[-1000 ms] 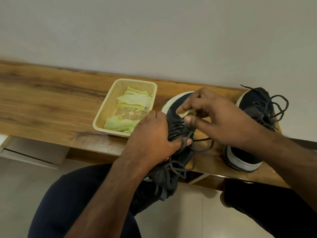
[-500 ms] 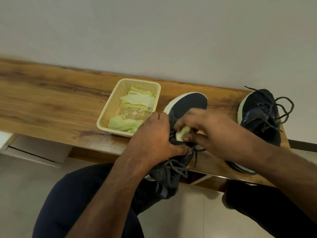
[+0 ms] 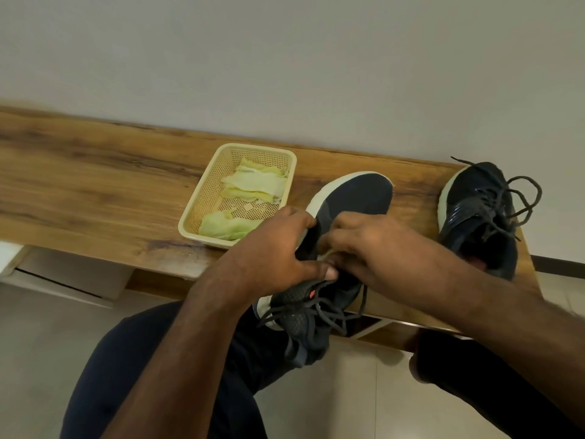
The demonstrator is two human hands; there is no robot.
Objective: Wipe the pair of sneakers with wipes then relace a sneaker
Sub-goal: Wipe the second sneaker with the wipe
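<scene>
Left hand curled around the side of the dark knit sneaker with white sole, forearm angled up from near left. Right hand pinching a pale green wipe against its laces. Sneaker overhanging the wooden counter's near edge. Left, cream plastic mesh basket of wipes; far right, second dark sneaker.

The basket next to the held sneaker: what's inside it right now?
The basket holds crumpled pale green wipes, one bunch at its far end and one at its near end, with bare mesh floor between. The left hand covers the near right corner, so anything there is hidden.
</scene>
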